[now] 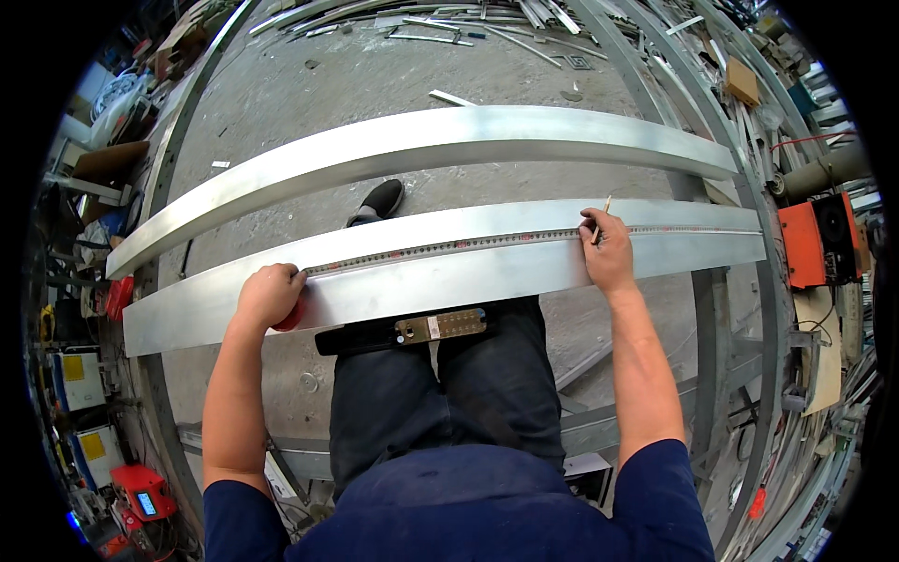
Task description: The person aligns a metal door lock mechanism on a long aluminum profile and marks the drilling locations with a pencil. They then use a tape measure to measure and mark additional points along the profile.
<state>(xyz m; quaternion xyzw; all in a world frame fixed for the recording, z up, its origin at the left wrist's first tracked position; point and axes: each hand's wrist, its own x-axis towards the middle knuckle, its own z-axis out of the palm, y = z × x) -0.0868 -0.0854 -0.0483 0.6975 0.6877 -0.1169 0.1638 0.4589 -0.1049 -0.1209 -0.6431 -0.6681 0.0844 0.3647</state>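
Two long aluminium profiles lie across a metal frame in front of me; the nearer profile (449, 281) carries a tape measure blade (449, 246) stretched along its top. My left hand (270, 295) presses down on the red tape measure case (290, 318) at the profile's left part. My right hand (607, 255) holds a pencil (602, 217) with its tip at the tape, on the right part of the profile. The farther profile (440, 140) lies parallel, untouched.
A black spirit level with a brass-coloured plate (412, 330) rests by my legs under the near profile. An orange machine (813, 242) stands at the right. Metal offcuts (449, 23) litter the concrete floor beyond; boxes and tools crowd the left edge.
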